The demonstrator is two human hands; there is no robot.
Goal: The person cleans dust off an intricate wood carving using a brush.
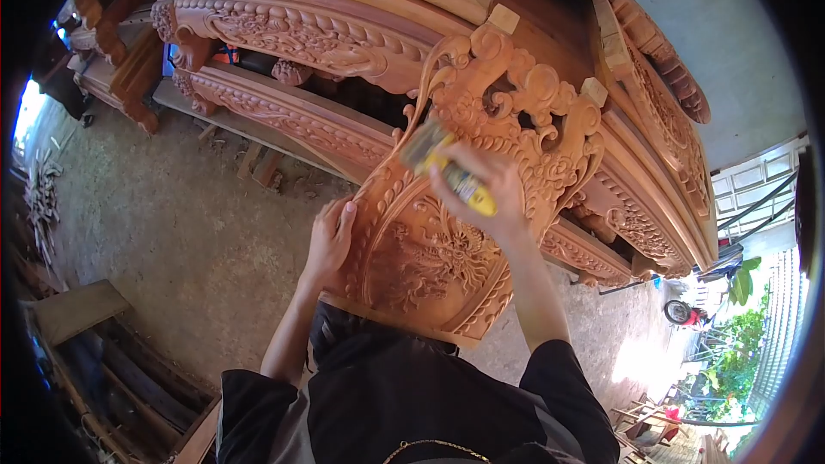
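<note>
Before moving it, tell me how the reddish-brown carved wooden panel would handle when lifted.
The panel would probably stay stiff, since it looks like solid wood. It may feel heavy, given its broad, deeply carved face. The pierced scrollwork at its far end seems likeliest to chip if knocked.

Lighting mixed, mostly moderate indoor daylight. Lower right blown out: white glare on the floor [640,352] near the bright greenery [739,344]. Second overexposed patch at far left edge, bluish fringe. Carved panel [430,258] evenly lit, soft shading in the relief; gaps under the carved bench [301,34] go near black. Brush [447,167] and right hand [490,185] motion-blurred; left hand [331,236] fairly sharp. Strong fisheye: straight edges bow, corners black. Far edges soft.
</note>
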